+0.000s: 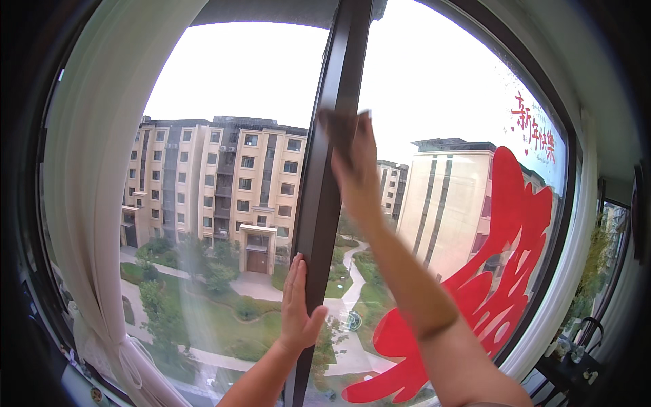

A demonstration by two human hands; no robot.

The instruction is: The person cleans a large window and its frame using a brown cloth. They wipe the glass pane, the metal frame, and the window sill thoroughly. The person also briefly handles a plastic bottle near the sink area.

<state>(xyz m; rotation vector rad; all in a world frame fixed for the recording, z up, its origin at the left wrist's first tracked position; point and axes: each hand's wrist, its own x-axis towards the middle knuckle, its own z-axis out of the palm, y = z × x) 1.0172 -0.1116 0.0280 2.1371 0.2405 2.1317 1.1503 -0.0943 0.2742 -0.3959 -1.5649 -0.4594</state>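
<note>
My right hand [358,173] is raised to the dark upright window frame [323,203] and holds a dark brown cloth [342,132] against it; hand and cloth are blurred. Lower down, my left hand [300,305] rests flat, its fingers pointing up, along the left edge of the same frame and the glass beside it. Nothing shows in the left hand. On the right pane a large red window sticker [508,213] spreads behind my right forearm, and smaller red lettering [534,127] stands above it.
A pale curtain [96,178] hangs tied at the left, and a white curtain [554,285] hangs at the right. A dark table [569,366] with small items stands at the lower right. Buildings [224,173] and greenery lie outside, beyond the glass.
</note>
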